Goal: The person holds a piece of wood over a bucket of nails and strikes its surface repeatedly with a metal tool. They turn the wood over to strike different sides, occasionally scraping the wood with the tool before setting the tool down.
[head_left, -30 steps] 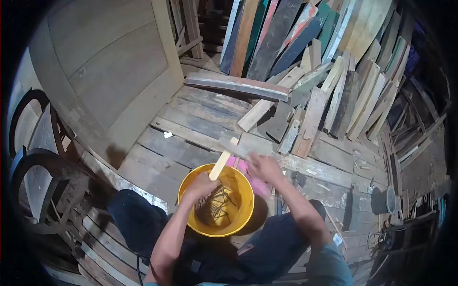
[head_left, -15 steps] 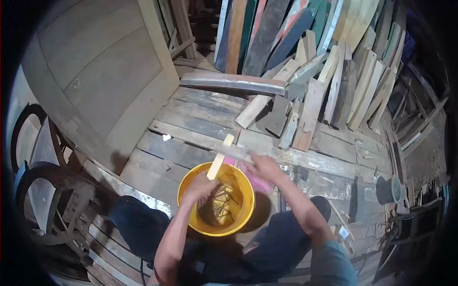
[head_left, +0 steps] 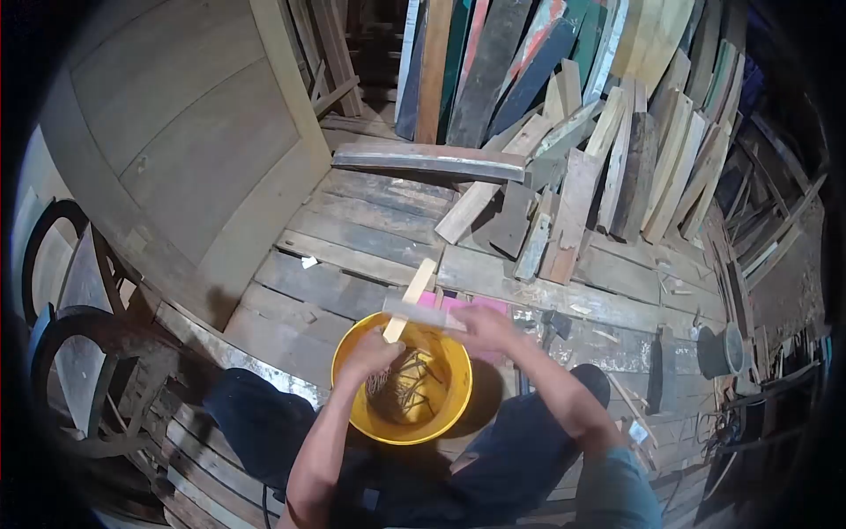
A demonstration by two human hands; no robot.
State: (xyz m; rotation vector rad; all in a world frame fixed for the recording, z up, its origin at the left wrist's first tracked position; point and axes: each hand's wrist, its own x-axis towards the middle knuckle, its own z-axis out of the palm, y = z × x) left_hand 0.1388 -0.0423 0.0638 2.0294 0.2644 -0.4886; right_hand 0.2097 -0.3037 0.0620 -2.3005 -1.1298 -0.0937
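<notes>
Over the yellow bucket's (head_left: 458, 401) left side, my left hand (head_left: 370, 354) is closed around the lower end of a pale wooden stick (head_left: 416, 289), which slants up past the far rim. My right hand (head_left: 485, 327) grips a flat grey blade-like tool (head_left: 432, 316), blurred by motion, that crosses the stick just above my left hand. Its handle is hidden in my fingers. Inside the bucket lie thin dark sticks (head_left: 414, 388), with a tangle of fine pale strands (head_left: 379, 381) below my left hand. The bucket stands between my knees.
A pink item (head_left: 486, 309) lies on the plank floor behind the bucket. Boards and offcuts (head_left: 573, 212) lean at the back right. A large wooden panel (head_left: 203, 132) stands at the left, near curved dark frames (head_left: 66, 322). A small round container (head_left: 730, 349) is at the right.
The grey tool has moved down along the stick, closer to my left hand, and my right hand has come slightly lower. The stick is still in my left hand.
</notes>
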